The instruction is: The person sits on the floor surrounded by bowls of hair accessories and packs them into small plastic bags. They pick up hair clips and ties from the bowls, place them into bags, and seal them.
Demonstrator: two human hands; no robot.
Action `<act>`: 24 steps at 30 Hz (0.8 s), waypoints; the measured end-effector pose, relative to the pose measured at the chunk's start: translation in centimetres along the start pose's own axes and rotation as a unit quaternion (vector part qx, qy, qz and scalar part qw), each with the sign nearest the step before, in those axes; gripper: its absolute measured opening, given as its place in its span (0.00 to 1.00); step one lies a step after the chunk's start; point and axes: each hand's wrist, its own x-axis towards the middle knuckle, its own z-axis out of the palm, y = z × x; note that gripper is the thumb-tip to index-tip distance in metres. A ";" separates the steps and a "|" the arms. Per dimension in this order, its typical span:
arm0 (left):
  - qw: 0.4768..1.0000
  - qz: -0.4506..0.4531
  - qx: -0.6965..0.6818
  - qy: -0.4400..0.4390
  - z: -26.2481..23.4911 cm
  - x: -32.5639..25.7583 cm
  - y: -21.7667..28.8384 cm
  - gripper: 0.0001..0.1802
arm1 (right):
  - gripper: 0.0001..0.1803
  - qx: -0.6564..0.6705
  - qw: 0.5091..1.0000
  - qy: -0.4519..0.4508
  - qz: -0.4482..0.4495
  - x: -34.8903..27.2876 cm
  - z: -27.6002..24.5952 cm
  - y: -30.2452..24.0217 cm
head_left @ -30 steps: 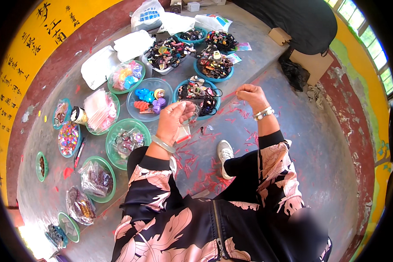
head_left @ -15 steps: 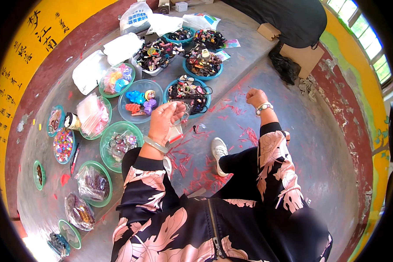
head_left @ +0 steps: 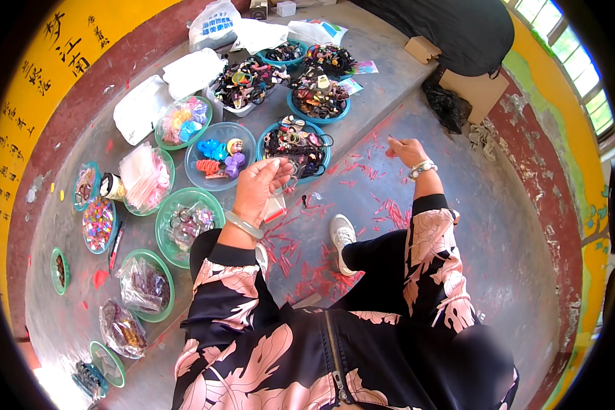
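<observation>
My left hand [head_left: 256,189] is raised at the middle, its fingers curled into a pinch; a thin, see-through or dark thing seems to show by the fingertips, but I cannot make it out. Just beyond it stands a blue basin of dark hair ties [head_left: 295,147]. To the left of the hand is a clear bowl [head_left: 193,169] with blue, orange and purple coiled hair ties [head_left: 212,152]. My right hand [head_left: 407,152] is held off to the right above the floor, thumb and fingers pressed together; anything between them is too small to see.
More basins of hair ties [head_left: 319,100] stand further back. Green bowls [head_left: 190,198] and a bowl of colourful beads [head_left: 99,224] line the left side. Red scraps [head_left: 389,213] litter the floor around my shoe [head_left: 344,236]. A black plastic bag [head_left: 445,102] lies at the far right.
My right hand has shifted slightly to the right and its wrist has turned, the fingers now pointing left. My left hand has hardly moved.
</observation>
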 end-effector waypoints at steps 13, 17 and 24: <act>1.000 -0.011 0.005 -0.003 0.2 0.0 0.0 0.13 | 0.24 0.226 0.968 0.058 0.093 -0.5 -1.6 1.0; 1.000 -0.020 -0.003 -0.003 0.3 0.0 -0.1 0.13 | 0.21 0.434 0.900 -0.008 0.047 -1.2 -1.1 -0.1; 0.995 -0.031 -0.091 -0.021 0.0 0.2 -0.2 0.12 | 0.11 0.425 0.895 -0.112 -0.078 -6.0 4.2 -7.1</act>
